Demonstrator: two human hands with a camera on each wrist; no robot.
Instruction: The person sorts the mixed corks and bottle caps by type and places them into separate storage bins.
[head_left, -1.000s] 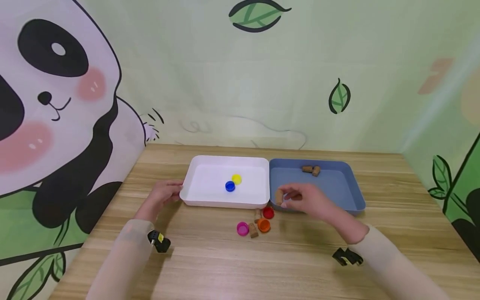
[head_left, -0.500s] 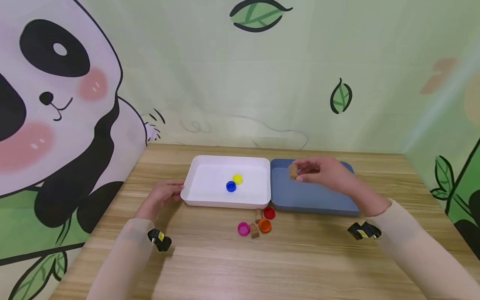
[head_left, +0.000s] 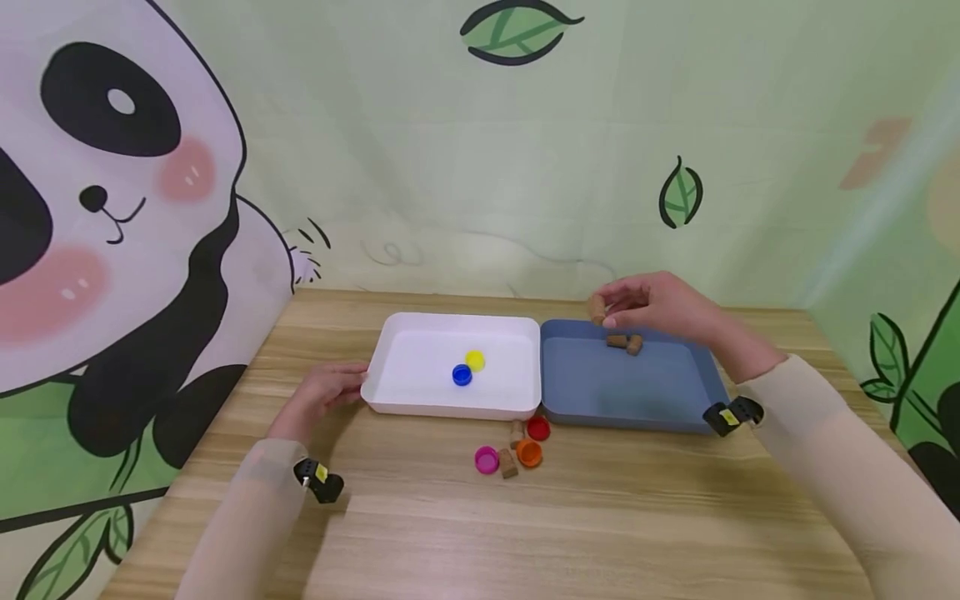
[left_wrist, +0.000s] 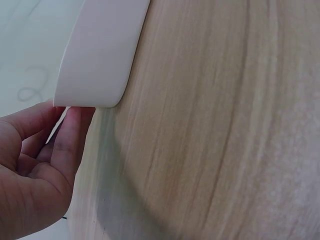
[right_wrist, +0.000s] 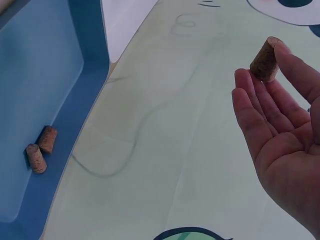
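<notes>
My right hand [head_left: 663,308] pinches a cork [head_left: 597,309] between thumb and fingers, held up over the back edge of the blue tray [head_left: 630,396]. In the right wrist view the same cork [right_wrist: 265,60] stands tilted at the fingertips. Two more corks [right_wrist: 40,149] lie close together near that tray's back wall. My left hand [head_left: 324,393] touches the left end of the white tray [head_left: 420,354]; in the left wrist view its fingertips [left_wrist: 72,117] meet the tray's end. A yellow cap [head_left: 475,360] and a blue cap [head_left: 462,375] sit inside the white tray.
On the wooden table [head_left: 420,517], in front of the trays, are a red cap [head_left: 538,428], an orange cap [head_left: 529,453], a pink cap [head_left: 487,460] and two corks [head_left: 507,463]. The trays stand side by side. Behind them rises a printed backdrop [head_left: 420,183].
My right hand has carried the cork up and back, from the blue tray's front left to above its back edge. The left hand stays at the white tray.
</notes>
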